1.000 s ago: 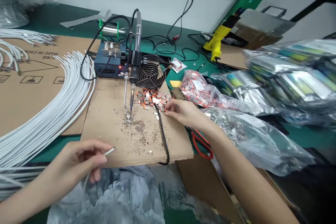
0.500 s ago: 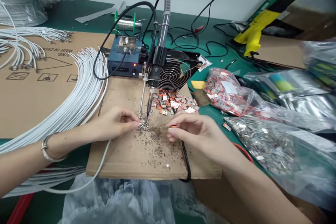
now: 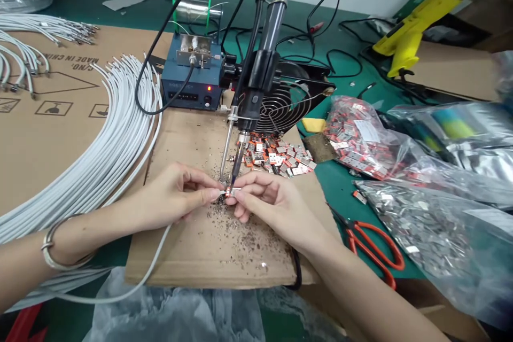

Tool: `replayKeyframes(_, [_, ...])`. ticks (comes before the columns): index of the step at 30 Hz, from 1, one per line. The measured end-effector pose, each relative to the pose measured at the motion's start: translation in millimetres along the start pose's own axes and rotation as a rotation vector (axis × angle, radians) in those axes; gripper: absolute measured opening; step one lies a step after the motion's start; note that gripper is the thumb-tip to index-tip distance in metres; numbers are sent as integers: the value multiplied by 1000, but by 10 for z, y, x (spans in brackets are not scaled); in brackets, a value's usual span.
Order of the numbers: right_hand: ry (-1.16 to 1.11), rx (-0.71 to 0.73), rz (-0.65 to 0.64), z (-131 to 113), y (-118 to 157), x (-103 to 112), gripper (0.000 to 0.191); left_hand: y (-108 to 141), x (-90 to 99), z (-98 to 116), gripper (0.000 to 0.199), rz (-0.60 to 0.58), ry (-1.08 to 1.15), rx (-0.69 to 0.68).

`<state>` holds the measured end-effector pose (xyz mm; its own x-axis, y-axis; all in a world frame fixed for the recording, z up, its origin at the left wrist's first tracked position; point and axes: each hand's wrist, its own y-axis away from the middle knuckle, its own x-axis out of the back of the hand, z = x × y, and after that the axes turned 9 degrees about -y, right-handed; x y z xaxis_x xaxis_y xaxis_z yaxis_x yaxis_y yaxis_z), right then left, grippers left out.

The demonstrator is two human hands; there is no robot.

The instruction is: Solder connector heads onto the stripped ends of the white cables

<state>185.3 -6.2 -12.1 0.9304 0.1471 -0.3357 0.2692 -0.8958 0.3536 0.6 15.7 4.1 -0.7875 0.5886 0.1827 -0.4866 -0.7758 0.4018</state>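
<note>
My left hand (image 3: 188,192) pinches the end of a white cable (image 3: 154,262), which trails back under my wrist. Between thumb and fingers my right hand (image 3: 264,197) grips a small USB connector (image 3: 229,191), mostly covered by the fingertips. Cable end and connector meet right under the tip of the soldering iron (image 3: 237,163), which is clamped upright in a stand. A thin bent metal tube (image 3: 226,152) comes down beside the tip. Behind my right hand lies a pile of orange and silver USB connectors (image 3: 276,155) on the cardboard (image 3: 180,256), where dark solder specks are scattered.
A blue solder feeder (image 3: 192,83) with a solder spool (image 3: 194,10) stands behind, next to a black fan (image 3: 284,101). White cables (image 3: 124,123) lie bundled at left. On the right are bags of connectors (image 3: 356,133), a bag of metal shells (image 3: 425,230) and orange-handled scissors (image 3: 377,248).
My right hand has moved left with the connector and met the cable end in my left hand under the iron tip. The view has shifted closer, showing the scissors.
</note>
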Motion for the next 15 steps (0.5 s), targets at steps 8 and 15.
replayKeyframes(8, [5, 39, 67, 25, 17, -20, 21, -13, 7, -11, 11, -18, 90, 44])
replayKeyframes(15, [32, 53, 80, 23, 24, -33, 19, -1, 17, -9, 14, -60, 66, 22])
